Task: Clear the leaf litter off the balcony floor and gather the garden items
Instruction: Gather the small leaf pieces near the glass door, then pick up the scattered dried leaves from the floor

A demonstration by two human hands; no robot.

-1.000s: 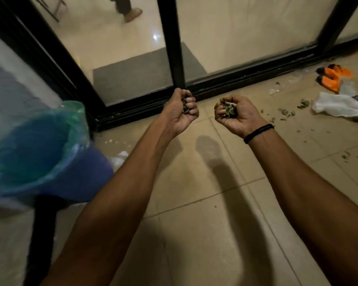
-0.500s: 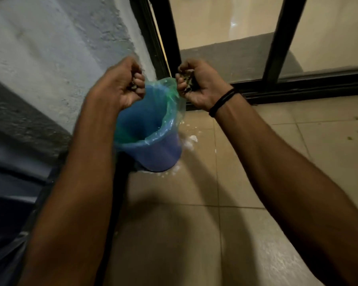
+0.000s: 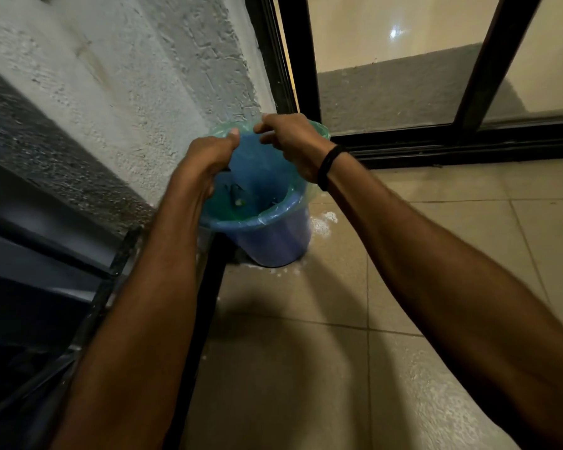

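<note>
Blue lined bin [image 3: 273, 235] | leaf bits [image 3: 236, 194] inside | right hand [image 3: 293, 141] grip spread | left hand [image 3: 205, 157] grip unclear

Left hand [image 3: 208, 157]: fingers fold out of sight below the knuckles, over the bin's mouth. Whether they hold anything cannot be told.

Right hand [image 3: 293, 141]: palm faces down and is unseen; fingertips [image 3: 264, 126] are motion-blurred.

Blue bin [image 3: 273, 235]: near-left rim is covered by the left forearm [image 3: 163, 271], and the base sits partly behind a black post [image 3: 205, 287].

Dark scraps [image 3: 236, 193] inside the bin: blurred and too small to identify.

Left forearm and right forearm [image 3: 436, 254]: both run off the bottom edge.

Grey mat [image 3: 387, 92] behind the glass: crossed by the door frame [image 3: 488, 60].
</note>
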